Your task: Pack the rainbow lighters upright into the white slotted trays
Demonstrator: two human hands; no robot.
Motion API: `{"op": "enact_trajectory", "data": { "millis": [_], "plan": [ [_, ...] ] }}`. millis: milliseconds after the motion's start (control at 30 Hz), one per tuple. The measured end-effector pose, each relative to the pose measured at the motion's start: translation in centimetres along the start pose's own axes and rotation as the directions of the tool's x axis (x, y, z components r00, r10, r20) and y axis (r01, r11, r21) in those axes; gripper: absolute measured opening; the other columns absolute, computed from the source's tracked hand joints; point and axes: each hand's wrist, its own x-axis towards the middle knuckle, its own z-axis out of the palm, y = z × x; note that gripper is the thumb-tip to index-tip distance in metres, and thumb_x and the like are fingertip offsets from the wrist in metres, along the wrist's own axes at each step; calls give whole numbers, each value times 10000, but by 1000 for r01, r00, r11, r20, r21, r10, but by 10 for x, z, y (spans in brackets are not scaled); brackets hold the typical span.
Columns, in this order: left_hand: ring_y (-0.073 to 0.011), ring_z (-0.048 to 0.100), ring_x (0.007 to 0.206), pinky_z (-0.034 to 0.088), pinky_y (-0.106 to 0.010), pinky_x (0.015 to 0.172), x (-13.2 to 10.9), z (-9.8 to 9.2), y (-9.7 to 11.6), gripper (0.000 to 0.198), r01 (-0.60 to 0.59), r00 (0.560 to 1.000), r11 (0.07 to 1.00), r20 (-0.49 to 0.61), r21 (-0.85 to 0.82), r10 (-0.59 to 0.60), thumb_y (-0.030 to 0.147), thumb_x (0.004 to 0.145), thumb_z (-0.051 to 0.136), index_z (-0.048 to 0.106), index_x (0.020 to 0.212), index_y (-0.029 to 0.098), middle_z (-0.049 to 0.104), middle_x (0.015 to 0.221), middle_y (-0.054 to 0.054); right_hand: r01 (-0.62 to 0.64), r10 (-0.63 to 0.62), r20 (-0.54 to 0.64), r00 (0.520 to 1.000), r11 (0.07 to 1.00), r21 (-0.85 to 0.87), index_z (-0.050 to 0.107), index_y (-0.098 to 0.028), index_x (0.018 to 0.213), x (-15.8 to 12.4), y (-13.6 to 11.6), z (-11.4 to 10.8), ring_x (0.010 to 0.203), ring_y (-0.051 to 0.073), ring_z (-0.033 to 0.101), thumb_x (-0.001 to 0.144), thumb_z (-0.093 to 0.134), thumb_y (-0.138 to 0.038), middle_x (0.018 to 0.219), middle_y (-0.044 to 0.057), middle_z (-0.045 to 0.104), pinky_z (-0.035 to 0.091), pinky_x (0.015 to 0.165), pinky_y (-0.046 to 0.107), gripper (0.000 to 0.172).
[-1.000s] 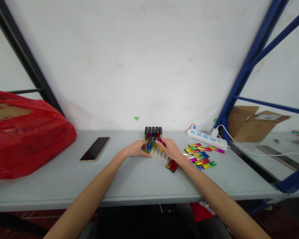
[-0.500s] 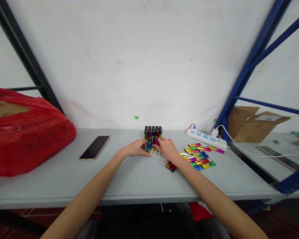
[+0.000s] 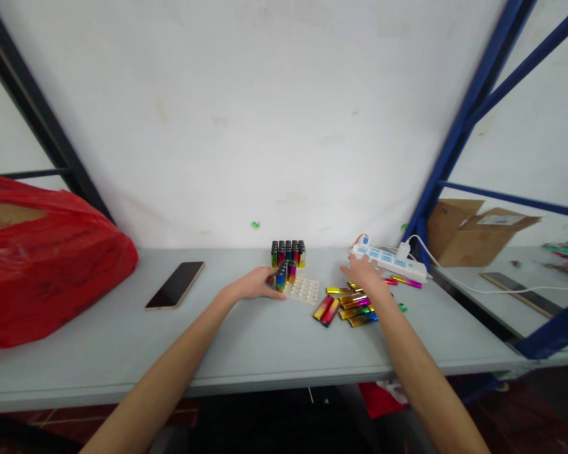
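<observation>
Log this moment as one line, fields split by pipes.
left hand: holds tray, left end | right hand: open above loose lighters, contact unclear | tray: some lighters upright, other cells bare | behind tray: upright lighter block

Left hand (image 3: 254, 284), 7 o'clock: bare, slim. Right hand (image 3: 365, 274), 4 o'clock: bare, same build. Left forearm (image 3: 180, 366) and right forearm (image 3: 414, 366) bare too, smooth, tapering toward the wrists. Black patch (image 3: 265, 425) at 6 o'clock looks like clothing; too dark for me to make out cut or fabric.
</observation>
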Motion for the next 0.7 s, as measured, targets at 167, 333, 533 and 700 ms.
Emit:
{"op": "enact_trajectory", "data": {
  "millis": [167,333,533,700],
  "plan": [
    [-162,489,675,345,-245,592,-1,0,1,580,-6,1000,1000,-3,10,6,679,612,707,604,855,162,556,767,1,113,-108,235,966,994,-6,585,-124,1250,11,13,6,1140,368,561,919,453,-424,1237,245,578,415,903,475,466],
    [-170,493,681,343,-246,591,-1,0,1,580,5,1000,1000,-6,-9,-5,677,604,712,611,858,165,563,766,-2,293,-287,148,946,956,-18,591,-144,1259,9,-6,15,1144,317,549,883,532,-285,1186,198,610,376,953,414,406],
    [-165,485,669,335,-244,580,0,0,1,591,15,1000,1000,-2,-1,-15,692,600,701,613,855,166,555,752,2,558,-566,34,824,820,128,595,-211,1268,1,-20,22,1164,274,494,821,638,-412,1239,157,551,341,990,363,491],
    [-162,481,670,336,-245,585,-1,-1,3,592,8,1000,1000,2,6,-8,695,606,700,611,851,163,549,749,3,461,-467,54,883,883,94,591,-217,1270,2,-18,24,1119,281,531,816,608,-570,1189,157,580,361,965,370,575]
  ]
}}
